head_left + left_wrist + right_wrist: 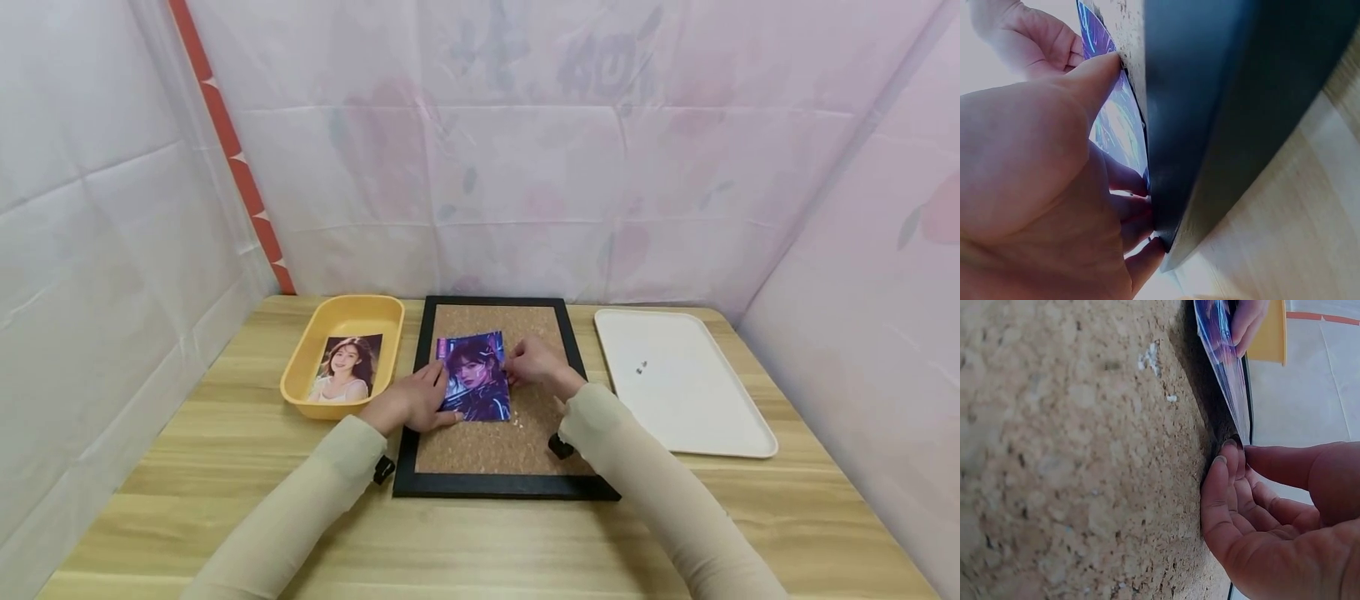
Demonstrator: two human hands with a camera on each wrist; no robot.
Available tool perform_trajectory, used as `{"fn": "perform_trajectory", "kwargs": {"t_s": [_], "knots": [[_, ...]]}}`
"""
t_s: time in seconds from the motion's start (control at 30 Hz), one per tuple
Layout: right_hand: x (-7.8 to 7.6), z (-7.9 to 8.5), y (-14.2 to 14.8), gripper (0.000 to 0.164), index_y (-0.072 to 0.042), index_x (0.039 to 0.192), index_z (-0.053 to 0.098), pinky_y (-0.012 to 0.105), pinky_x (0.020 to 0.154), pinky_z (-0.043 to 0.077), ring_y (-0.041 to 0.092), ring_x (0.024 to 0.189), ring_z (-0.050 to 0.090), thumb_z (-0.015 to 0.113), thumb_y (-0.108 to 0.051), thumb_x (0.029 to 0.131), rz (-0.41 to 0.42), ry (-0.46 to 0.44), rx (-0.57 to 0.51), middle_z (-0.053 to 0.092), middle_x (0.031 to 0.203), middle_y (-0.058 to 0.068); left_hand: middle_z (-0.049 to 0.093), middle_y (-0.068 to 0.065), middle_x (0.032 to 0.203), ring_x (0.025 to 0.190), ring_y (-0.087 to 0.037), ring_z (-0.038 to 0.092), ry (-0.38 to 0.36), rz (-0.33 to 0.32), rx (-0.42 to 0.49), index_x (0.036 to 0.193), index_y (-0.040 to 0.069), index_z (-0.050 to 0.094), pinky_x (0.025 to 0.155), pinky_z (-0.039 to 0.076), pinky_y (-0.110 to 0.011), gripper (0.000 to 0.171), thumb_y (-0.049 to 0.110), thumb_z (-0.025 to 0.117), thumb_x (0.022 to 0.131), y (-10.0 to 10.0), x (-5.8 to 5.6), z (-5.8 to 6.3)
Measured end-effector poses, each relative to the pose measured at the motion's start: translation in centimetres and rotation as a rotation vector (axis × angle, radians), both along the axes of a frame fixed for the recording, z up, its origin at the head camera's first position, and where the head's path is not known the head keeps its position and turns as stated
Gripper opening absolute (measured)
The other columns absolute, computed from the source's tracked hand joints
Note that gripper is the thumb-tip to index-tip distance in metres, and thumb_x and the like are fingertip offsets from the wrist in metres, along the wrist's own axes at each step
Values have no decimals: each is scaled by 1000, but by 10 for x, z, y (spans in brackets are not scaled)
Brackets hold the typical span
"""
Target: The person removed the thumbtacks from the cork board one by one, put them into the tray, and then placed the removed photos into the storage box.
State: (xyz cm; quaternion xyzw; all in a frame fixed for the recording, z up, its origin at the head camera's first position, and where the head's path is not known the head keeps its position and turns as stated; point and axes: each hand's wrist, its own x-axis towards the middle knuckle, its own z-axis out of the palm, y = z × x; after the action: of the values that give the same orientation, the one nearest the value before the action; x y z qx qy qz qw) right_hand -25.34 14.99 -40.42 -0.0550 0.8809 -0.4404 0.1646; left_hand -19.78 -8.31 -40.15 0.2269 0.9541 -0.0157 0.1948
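A purple-blue illustrated picture card (480, 398) lies over a cork board (480, 450) with a black frame (510, 485). My left hand (416, 402) rests on the card's left side, its thumb along the lower edge. Seen from the left wrist, the extended fingers (1138, 269) press down at the card's edge and the black frame. My right hand (536, 360) pinches the card's right edge between thumb and fingertips. In the right wrist view, that edge of the card (1225, 378) is raised off the cork, and the right knuckles (1213, 500) rest against the board.
Left of the board stands a yellow tray (295, 379) holding a portrait photo (348, 367). A white tray (690, 408) with a few small pins (641, 367) sits to the right. Light fabric walls (525, 183) enclose the wooden table (210, 467) at the back and sides.
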Motion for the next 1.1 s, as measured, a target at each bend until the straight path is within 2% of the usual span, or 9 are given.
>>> {"fn": "perform_trajectory", "kwargs": {"t_s": [0.13,0.37,0.6,0.77,0.97,1.1], "knots": [[0,-1,1,23,5,88,73,28,66,59,16,68,62,60,-7,101,11,-11,-12,70,79,11,11,-23,169,157,-35,13,4,5,32,160,-6,20,126,18,-44,87,54,49,104,-2,2,2],[1,0,-1,22,7,86,72,29,65,59,15,66,62,60,-5,101,11,-25,-50,70,77,11,19,-23,168,155,-37,21,71,18,102,159,-6,26,124,23,-48,90,56,56,101,-5,-4,-8],[0,-1,0,22,7,87,72,28,66,58,15,66,61,59,-4,101,13,-33,-61,69,76,10,26,-25,165,152,-40,27,93,26,146,156,-7,32,122,28,-52,92,56,63,97,-3,-4,-2],[-1,-1,1,22,7,87,72,27,65,57,15,66,61,59,-5,101,5,-31,-63,69,76,10,31,-22,164,151,-40,28,129,28,188,156,-2,38,121,29,-55,87,54,66,96,-3,-3,-4],[0,-3,1,22,7,88,72,27,65,57,14,66,61,60,-4,101,3,-29,-74,68,76,9,40,-17,160,150,-40,29,242,17,241,152,7,49,121,25,-60,70,48,66,98,-8,3,-10],[0,-3,2,21,7,87,72,27,65,58,14,66,61,59,-4,101,4,-39,-82,69,77,10,46,-16,155,148,-40,34,339,-4,248,147,8,55,120,25,-61,62,44,67,98,-15,10,-6]]}}
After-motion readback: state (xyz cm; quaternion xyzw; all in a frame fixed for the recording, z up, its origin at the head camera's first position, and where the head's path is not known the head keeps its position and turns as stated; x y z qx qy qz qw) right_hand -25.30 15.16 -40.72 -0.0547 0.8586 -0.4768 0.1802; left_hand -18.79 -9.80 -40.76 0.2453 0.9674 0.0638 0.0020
